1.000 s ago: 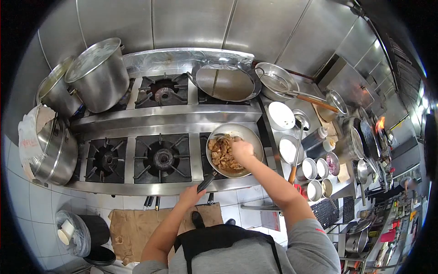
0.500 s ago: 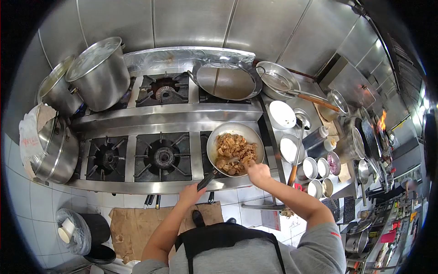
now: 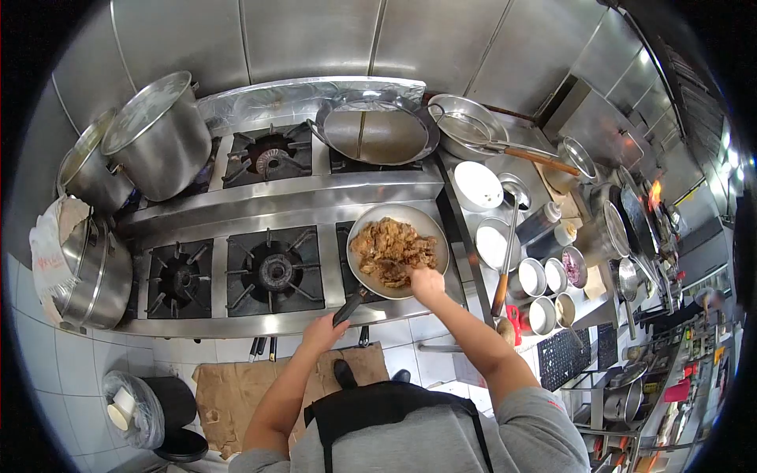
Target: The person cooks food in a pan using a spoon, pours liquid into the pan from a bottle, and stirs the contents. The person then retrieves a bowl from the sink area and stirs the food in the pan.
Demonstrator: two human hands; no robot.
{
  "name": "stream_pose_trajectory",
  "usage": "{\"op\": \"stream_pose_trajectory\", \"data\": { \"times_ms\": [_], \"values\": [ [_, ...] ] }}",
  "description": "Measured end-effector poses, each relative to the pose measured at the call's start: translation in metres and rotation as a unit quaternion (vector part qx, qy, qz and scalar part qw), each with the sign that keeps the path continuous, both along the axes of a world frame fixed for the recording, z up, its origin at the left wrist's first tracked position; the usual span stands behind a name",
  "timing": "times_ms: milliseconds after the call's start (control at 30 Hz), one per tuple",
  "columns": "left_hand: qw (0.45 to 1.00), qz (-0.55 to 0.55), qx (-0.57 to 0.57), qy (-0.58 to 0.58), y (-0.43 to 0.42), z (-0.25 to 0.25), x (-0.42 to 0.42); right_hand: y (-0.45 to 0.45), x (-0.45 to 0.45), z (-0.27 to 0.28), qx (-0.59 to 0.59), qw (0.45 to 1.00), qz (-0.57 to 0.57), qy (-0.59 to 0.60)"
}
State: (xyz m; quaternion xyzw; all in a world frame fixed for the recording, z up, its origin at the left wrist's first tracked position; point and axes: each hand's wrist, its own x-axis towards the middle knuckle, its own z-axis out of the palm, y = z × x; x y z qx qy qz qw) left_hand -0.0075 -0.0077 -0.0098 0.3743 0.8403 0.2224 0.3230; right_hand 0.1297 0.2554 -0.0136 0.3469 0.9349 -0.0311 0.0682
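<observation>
Brown food [image 3: 388, 243] lies heaped in the pan [image 3: 434, 229], bare metal showing along the right side. The pan sits over the right front burner of the stove [image 3: 292, 191], its black handle [image 3: 352, 304] slanting down and left towards the person. The left hand [image 3: 322, 333] is wrapped around the end of that handle, the forearm running down and left to a bent elbow. The right hand [image 3: 426, 285] hangs over the pan's lower right rim, close to the food; its fingers look bunched, but whether they are clamped on something I cannot tell. From the wrist, the right forearm slopes down and right to a grey sleeve [image 3: 540, 426].

Behind the pan, a wok [image 3: 432, 138] stands at the rear right of the stove, and two tall pots [image 3: 169, 154] at the rear left. To the right, the table [image 3: 539, 188] bears a white bowl [image 3: 477, 183], a ladle [image 3: 509, 252], dark bottles [image 3: 540, 225] and small metal bowls [image 3: 516, 285]. Cardboard [image 3: 236, 394] covers part of the floor before the stove.
</observation>
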Motion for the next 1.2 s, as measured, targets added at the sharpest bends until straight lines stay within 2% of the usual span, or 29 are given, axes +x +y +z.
{"op": "stream_pose_trajectory", "data": {
  "times_ms": [100, 133, 167, 200, 267, 400, 467, 567, 700, 800, 900, 1000, 1067, 1133, 1200],
  "values": [
    [1.000, -0.004, 0.001, 0.022, 0.000, -0.003, -0.002, 0.023, 0.005, 0.011, -0.090, 0.993, -0.081, -0.001],
    [1.000, -0.001, 0.004, 0.014, 0.000, 0.000, -0.001, 0.026, 0.013, 0.034, -0.106, 0.989, -0.105, -0.001],
    [1.000, 0.002, 0.006, 0.006, 0.000, 0.002, 0.000, 0.012, 0.022, 0.093, -0.118, 0.991, -0.055, -0.007],
    [1.000, 0.001, 0.004, 0.003, 0.000, 0.004, 0.000, 0.029, 0.040, 0.078, -0.067, 0.996, -0.054, -0.007],
    [1.000, 0.000, 0.000, -0.003, 0.001, 0.009, 0.000, 0.021, 0.056, 0.113, -0.011, 0.999, -0.028, -0.046],
    [1.000, -0.005, 0.007, -0.026, 0.001, 0.010, -0.001, 0.022, 0.047, 0.072, 0.015, 0.997, -0.071, -0.039],
    [0.999, -0.005, 0.018, -0.029, 0.000, 0.009, -0.001, 0.026, 0.032, 0.034, -0.001, 0.996, -0.092, 0.011],
    [0.999, -0.009, -0.011, -0.033, 0.002, 0.010, -0.002, 0.017, 0.004, 0.032, -0.041, 0.996, -0.068, -0.034],
    [1.000, -0.005, 0.006, -0.006, 0.000, 0.003, -0.001, 0.025, 0.011, 0.075, -0.063, 0.995, -0.073, -0.009],
    [0.999, 0.003, 0.009, -0.041, 0.000, 0.012, 0.000, 0.039, 0.037, 0.106, 0.024, 0.997, -0.067, -0.021],
    [0.999, 0.003, -0.003, -0.038, 0.002, 0.014, 0.000, 0.043, 0.039, 0.103, 0.054, 0.993, -0.082, -0.071],
    [1.000, 0.003, 0.000, 0.002, -0.001, 0.003, -0.001, 0.044, 0.038, 0.067, 0.030, 0.992, -0.103, -0.072],
    [1.000, -0.007, 0.005, 0.013, 0.000, -0.003, -0.003, 0.046, 0.035, 0.046, -0.062, 0.981, -0.184, -0.018],
    [1.000, -0.006, 0.018, -0.004, 0.000, -0.003, -0.003, 0.065, 0.038, -0.012, -0.108, 0.975, -0.181, 0.071],
    [1.000, -0.010, 0.016, -0.016, 0.000, -0.007, -0.005, 0.064, 0.029, -0.026, -0.127, 0.962, -0.187, 0.154]
  ]
}}
